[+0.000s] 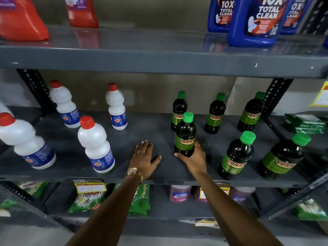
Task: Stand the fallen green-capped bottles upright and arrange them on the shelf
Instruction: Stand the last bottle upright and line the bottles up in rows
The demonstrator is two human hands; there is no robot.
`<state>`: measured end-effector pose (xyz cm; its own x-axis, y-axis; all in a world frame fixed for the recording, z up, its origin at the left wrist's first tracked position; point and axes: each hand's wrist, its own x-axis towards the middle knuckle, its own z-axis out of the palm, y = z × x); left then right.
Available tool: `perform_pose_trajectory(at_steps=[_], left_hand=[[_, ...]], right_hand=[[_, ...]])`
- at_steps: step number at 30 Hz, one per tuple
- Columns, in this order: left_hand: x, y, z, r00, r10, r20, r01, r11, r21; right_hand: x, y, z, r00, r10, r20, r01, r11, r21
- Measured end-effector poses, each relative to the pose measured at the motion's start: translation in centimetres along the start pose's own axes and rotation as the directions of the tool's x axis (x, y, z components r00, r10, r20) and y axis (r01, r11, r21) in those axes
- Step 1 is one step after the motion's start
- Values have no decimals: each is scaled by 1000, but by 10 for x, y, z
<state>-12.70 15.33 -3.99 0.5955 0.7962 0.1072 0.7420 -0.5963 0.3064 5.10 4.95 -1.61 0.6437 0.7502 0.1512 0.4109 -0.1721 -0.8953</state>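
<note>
Several dark bottles with green caps and green SUNNY labels stand upright on the grey middle shelf (156, 132). My right hand (194, 158) is wrapped around the base of one upright bottle (185, 134) near the shelf's middle. Behind it stands another bottle (178, 109). Two more stand at the back, one (215, 114) and another (251, 112). Two stand at the front right, one (237, 156) and another (284, 157). My left hand (144, 158) lies flat on the shelf, fingers spread, left of the held bottle.
Several white red-capped Rin bottles (95, 144) stand on the shelf's left half. Red pouches (21, 20) and blue jugs (255, 22) sit on the shelf above. Green packets (85, 199) and pink bottles (179, 193) fill the shelf below. A black upright post (273, 98) bounds the right side.
</note>
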Motion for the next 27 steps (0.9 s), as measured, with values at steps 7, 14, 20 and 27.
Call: perform_pose_trajectory(at_steps=[7, 14, 20, 27], left_hand=[[3, -1, 3, 1000, 7, -1, -7, 1000, 28], [1, 0, 0, 1000, 13, -5, -13, 999, 38], [0, 0, -1, 1000, 16, -5, -15, 999, 37], [2, 1, 3, 999, 13, -29, -12, 999, 46]], right_hand=[[-57, 5, -11, 1000, -31, 2, 31, 999, -36], [-73, 2, -16, 999, -13, 51, 16, 999, -51], [-72, 4, -26, 991, -5, 133, 15, 997, -73], [-74, 4, -29, 982, 2, 188, 14, 996, -86]])
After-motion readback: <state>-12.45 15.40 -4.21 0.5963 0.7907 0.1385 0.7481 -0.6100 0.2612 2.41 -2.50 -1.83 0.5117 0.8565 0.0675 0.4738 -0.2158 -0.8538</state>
